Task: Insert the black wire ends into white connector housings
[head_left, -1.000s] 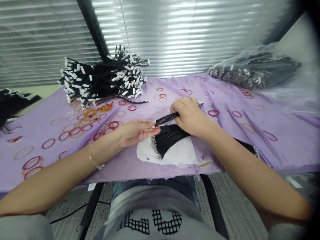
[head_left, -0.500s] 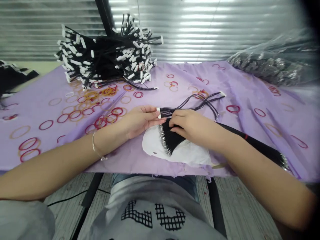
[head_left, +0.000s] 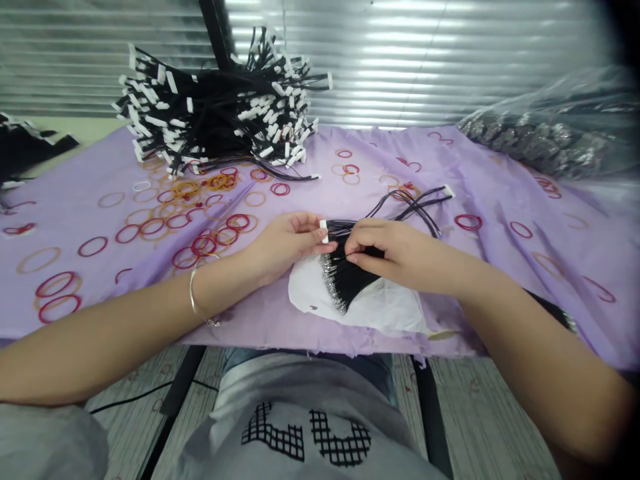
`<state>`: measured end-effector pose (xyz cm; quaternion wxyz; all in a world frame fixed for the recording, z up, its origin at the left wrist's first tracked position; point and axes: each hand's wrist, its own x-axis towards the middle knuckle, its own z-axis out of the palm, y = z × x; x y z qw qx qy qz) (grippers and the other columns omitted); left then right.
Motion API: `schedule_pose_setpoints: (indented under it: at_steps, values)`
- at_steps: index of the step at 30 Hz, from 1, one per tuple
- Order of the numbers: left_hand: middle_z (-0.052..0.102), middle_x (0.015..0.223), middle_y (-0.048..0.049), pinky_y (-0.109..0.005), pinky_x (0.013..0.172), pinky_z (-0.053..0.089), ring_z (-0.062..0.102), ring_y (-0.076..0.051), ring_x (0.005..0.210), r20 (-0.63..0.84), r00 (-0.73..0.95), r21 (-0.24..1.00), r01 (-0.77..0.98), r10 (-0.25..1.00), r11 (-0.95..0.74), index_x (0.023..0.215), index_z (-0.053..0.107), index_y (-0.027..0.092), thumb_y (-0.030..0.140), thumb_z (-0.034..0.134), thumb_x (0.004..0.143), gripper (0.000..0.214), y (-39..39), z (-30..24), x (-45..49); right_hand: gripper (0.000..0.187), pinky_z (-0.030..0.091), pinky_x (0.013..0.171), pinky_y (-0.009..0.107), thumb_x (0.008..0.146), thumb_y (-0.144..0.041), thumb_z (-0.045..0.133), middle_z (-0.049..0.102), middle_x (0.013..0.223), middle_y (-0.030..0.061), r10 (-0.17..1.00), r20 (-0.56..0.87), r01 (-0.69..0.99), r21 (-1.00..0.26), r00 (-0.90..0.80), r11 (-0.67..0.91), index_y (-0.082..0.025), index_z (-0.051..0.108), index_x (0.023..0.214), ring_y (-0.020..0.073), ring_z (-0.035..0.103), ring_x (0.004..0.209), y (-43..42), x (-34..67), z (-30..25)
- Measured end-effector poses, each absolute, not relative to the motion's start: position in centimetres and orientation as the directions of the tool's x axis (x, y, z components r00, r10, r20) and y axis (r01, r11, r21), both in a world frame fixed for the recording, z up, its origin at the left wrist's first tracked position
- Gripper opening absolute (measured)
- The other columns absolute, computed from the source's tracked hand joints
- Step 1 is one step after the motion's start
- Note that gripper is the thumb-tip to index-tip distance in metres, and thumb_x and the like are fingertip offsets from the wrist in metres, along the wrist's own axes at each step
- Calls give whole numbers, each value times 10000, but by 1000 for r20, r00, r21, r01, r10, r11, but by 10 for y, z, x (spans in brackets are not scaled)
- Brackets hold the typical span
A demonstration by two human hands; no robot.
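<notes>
My left hand (head_left: 285,243) pinches a small white connector (head_left: 323,231) with several black wires (head_left: 400,203) trailing from it to the right across the purple cloth (head_left: 350,167). My right hand (head_left: 387,253) is closed in a pinch on one thin black wire, its fingertips right beside the connector. Under my right hand lies a fanned bundle of black wires with metal-tipped ends (head_left: 340,283), resting on a white sheet (head_left: 380,310).
A large pile of finished black wire harnesses with white connectors (head_left: 220,110) sits at the back left. Several red and orange rubber bands (head_left: 200,227) are scattered over the cloth. A clear plastic bag of wires (head_left: 545,133) lies at the back right. The table's front edge runs just before my lap.
My right hand has left the bundle of wires, lifted one wire and brought it up to the connector in my left hand. The left hand has closed tighter on the connector.
</notes>
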<state>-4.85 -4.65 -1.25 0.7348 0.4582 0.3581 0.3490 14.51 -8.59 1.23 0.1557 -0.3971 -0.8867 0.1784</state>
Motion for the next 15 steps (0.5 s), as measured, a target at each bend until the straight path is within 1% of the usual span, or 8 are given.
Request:
schedule_pose_setpoints:
  at_steps: [4,7,9,11,15]
  values:
    - [626,761,-23,-237,788,515,643,-95,699,-220,488,917,-192,845,350,814,569,78,14,587,747,94,-47,-12,-48,155,388,701,228,882,-229,474,603,846,28,783,149,671,-434,-604,601,-153,607,859,105,535,747,-84,144,12]
    - [625,738,-23,-256,776,518,645,-106,685,-218,474,921,-189,853,340,812,571,80,39,611,740,92,-47,-12,-49,132,392,675,221,855,-231,522,630,816,20,849,153,715,-475,-506,512,-157,622,902,107,556,715,-85,143,14]
    - [626,730,-21,-258,771,521,643,-105,685,-201,482,924,-196,853,329,797,577,81,59,625,737,80,-46,-13,-50,121,378,624,208,844,-232,531,617,763,9,876,161,728,-500,-455,470,-157,617,885,94,535,658,-86,142,15]
    - [635,743,-21,-249,772,524,641,-100,696,-177,496,931,-197,850,309,799,590,84,76,639,732,83,-45,-13,-51,127,346,579,201,852,-234,506,580,693,-4,885,187,732,-503,-427,460,-152,600,827,82,491,605,-87,142,16]
    - [668,801,-33,-199,750,525,650,-92,711,-185,523,945,-137,832,296,870,617,86,108,677,715,168,-47,-10,-53,190,309,546,203,872,-259,465,536,639,-11,916,225,750,-526,-334,402,-147,576,766,77,441,565,-86,139,16]
